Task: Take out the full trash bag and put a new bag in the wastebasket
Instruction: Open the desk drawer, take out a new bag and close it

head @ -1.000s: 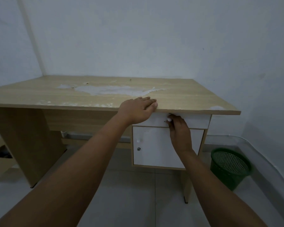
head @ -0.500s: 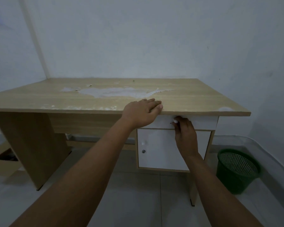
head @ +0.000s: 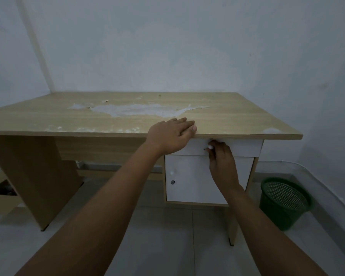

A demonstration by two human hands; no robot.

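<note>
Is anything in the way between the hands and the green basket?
Nothing blocks it. The green wastebasket stands on open floor right of the desk. The right hand grips the drawer knob; the left hand rests on the desktop.

We are in a plain, sparsely furnished room, most likely a small home office or a spare room. What tells us so is the wooden desk [head: 217, 118] across the middle of the frame, its surface worn and peeling in pale patches [head: 135, 109], with a white drawer [head: 245, 147] and a white lockable cabinet door [head: 189, 180] under its right side. Bare, whitish painted walls [head: 167, 46] meet in a corner at the upper left. The floor [head: 167, 236] is laid with pale tiles, and a green mesh wastebasket [head: 283, 202] stands on it at the lower right, beside the desk.
</note>
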